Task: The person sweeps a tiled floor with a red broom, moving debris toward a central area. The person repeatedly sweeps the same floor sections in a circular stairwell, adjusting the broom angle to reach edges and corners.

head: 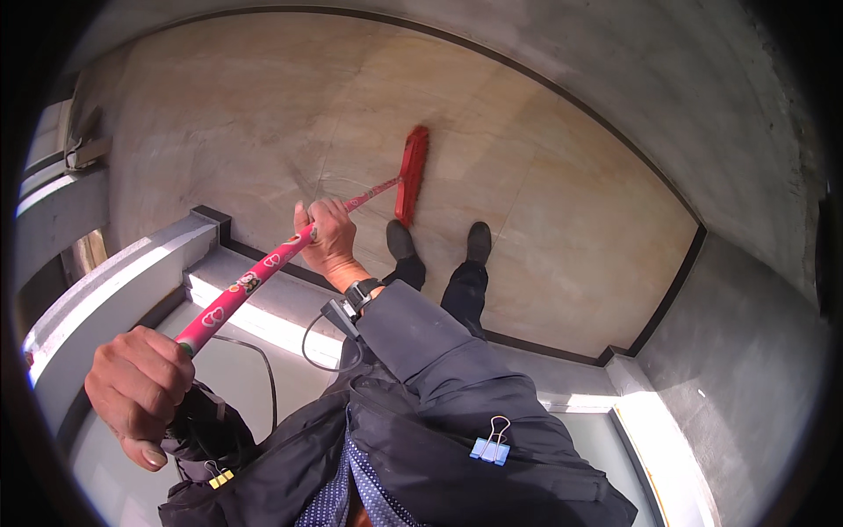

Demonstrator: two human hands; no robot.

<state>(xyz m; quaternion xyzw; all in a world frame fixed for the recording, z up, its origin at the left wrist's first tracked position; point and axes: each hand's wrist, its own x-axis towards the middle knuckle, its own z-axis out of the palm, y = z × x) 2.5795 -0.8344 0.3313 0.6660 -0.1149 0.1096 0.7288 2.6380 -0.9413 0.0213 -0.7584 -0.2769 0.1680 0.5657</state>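
Note:
A push broom with a red head (411, 174) and a pink patterned handle (263, 267) slants across the view. My left hand (141, 388) is closed round the handle's upper end at the lower left. Farther down, my right hand (328, 240) grips the same handle. The bristles of the broom head rest on the tan tiled floor (579, 178), just beyond the toe of one dark shoe (400, 240). A black watch or strap (361, 293) with a small device and cable is on my right wrist.
Grey walls with a dark skirting strip (665, 323) enclose the floor. Behind me runs a low sill (263, 286) with glass panes. At the left stand a white ledge (132, 277) and some boards (89, 151). Blue (490, 451) and yellow (221, 478) binder clips are on my dark jacket.

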